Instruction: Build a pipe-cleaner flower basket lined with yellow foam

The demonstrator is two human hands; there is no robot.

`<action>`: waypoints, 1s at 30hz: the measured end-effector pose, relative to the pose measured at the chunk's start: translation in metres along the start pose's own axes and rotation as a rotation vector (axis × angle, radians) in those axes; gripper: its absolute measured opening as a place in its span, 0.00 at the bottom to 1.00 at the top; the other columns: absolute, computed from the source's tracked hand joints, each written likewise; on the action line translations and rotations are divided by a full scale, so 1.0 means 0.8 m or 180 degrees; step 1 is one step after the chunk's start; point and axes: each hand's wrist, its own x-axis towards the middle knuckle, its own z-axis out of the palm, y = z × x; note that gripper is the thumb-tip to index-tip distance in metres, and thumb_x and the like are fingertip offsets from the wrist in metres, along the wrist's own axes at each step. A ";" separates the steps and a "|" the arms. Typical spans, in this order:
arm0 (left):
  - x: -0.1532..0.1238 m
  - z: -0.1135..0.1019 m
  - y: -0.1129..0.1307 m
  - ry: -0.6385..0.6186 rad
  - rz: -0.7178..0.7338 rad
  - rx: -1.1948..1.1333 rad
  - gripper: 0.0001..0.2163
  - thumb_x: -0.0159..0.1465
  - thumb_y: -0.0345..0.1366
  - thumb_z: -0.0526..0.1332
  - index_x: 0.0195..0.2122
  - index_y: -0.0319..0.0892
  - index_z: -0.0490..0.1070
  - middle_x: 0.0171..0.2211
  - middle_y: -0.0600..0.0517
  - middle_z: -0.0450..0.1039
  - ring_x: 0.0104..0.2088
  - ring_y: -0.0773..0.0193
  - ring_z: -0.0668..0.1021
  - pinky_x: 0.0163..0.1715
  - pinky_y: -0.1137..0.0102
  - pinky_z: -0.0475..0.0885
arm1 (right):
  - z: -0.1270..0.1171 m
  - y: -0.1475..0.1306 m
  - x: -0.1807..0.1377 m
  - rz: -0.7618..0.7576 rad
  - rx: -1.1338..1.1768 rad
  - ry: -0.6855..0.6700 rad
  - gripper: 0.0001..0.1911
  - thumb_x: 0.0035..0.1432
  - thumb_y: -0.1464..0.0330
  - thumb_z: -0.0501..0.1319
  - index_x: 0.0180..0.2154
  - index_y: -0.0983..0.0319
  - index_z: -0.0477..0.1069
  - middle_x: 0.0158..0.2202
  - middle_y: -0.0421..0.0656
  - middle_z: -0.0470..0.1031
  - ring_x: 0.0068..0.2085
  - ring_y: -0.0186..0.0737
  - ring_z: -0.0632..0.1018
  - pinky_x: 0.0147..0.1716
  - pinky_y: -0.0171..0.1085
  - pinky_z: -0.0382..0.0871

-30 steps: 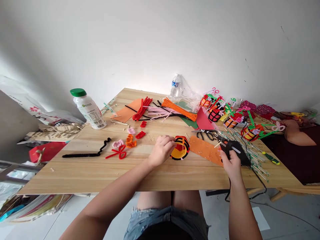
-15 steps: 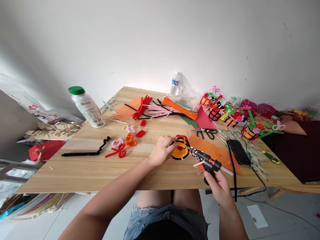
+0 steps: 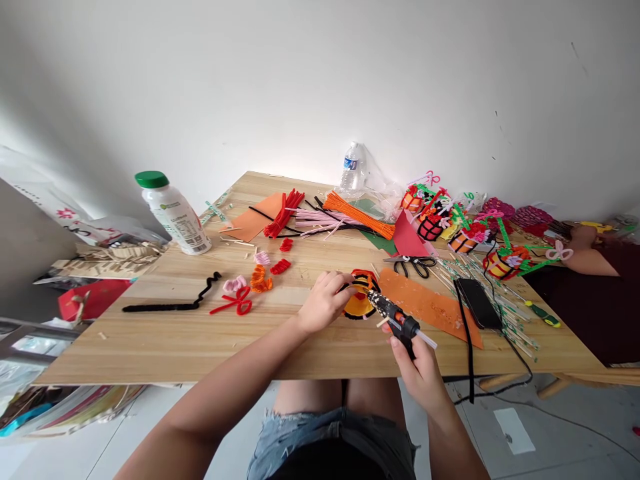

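Observation:
My right hand (image 3: 417, 363) grips a black glue gun (image 3: 395, 315), a clear glue stick showing at its back end. The gun's nozzle is at the inside of a small round basket (image 3: 356, 308), yellow within and banded in black and orange. My left hand (image 3: 325, 300) is closed on the basket's left rim, with the fingertips partly hidden. Under the gun and to its right lies a sheet of orange felt (image 3: 430, 305). Left of my left hand are coiled pipe-cleaner pieces in orange (image 3: 261, 280), red (image 3: 281, 267) and pink (image 3: 234, 285), plus a red bow (image 3: 243, 301).
Scissors (image 3: 415, 265), a phone (image 3: 477, 303), wrapped sticks (image 3: 515, 333) and a screwdriver (image 3: 544, 315) lie at right. Finished flower baskets (image 3: 465, 239) stand behind them. Pipe-cleaner bundles (image 3: 357, 215) and a water bottle (image 3: 351, 167) are at the back, a white bottle (image 3: 175, 217) at left. Another person's arm (image 3: 593, 253) rests far right.
My right hand has moved left with the glue gun, bringing its nozzle further over the basket and turning its rear toward me. My left hand stays on the basket.

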 end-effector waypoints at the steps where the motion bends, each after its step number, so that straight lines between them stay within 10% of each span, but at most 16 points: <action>1: 0.000 0.000 0.000 0.0006 0.0005 0.0002 0.09 0.66 0.27 0.52 0.43 0.41 0.70 0.46 0.43 0.72 0.41 0.60 0.72 0.36 0.64 0.63 | 0.000 0.000 0.000 -0.0011 -0.0005 -0.0011 0.14 0.65 0.64 0.53 0.48 0.61 0.71 0.46 0.49 0.76 0.46 0.44 0.78 0.47 0.41 0.73; 30: -0.001 0.002 0.000 0.0003 -0.0065 -0.0108 0.09 0.67 0.28 0.52 0.43 0.43 0.70 0.45 0.44 0.73 0.41 0.60 0.72 0.37 0.65 0.64 | -0.004 -0.004 -0.007 -0.0101 -0.0497 0.0238 0.13 0.65 0.61 0.52 0.43 0.60 0.71 0.37 0.48 0.78 0.39 0.44 0.79 0.41 0.41 0.76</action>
